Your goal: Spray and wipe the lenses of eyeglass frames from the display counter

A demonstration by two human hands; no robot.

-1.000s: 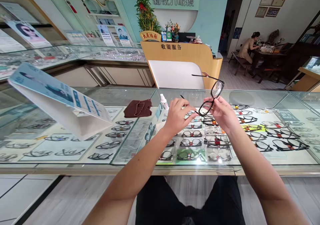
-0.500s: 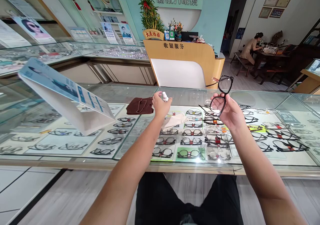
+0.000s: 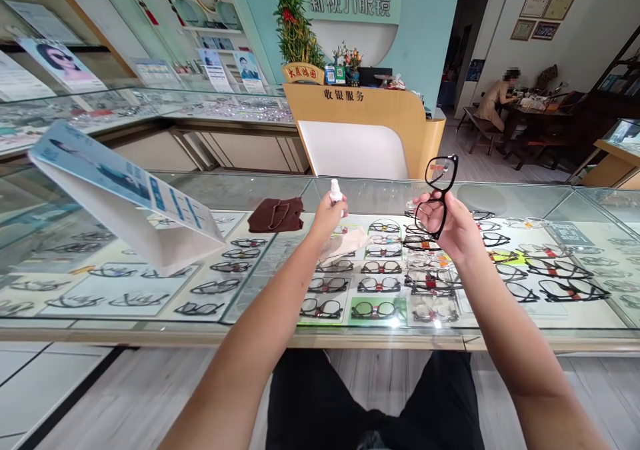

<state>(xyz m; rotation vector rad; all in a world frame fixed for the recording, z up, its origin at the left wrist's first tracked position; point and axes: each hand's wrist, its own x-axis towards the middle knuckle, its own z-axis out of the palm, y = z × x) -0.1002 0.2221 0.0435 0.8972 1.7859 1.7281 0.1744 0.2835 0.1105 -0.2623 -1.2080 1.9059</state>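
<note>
My right hand is closed on a pair of black-framed glasses, held upright above the glass counter with the lenses stacked one over the other. My left hand is wrapped round a small white spray bottle, lifted just off the counter to the left of the glasses. A pale cleaning cloth lies on the glass right under my left hand.
A brown cloth lies on the counter to the left. A tilted white display stand stands further left. Several spectacle frames lie in trays under the glass. A wooden cashier desk is behind; a person sits at a table far right.
My left hand left the glasses, reached left to the spray bottle and has lifted it. My right hand turned the glasses upright and raised them a little.
</note>
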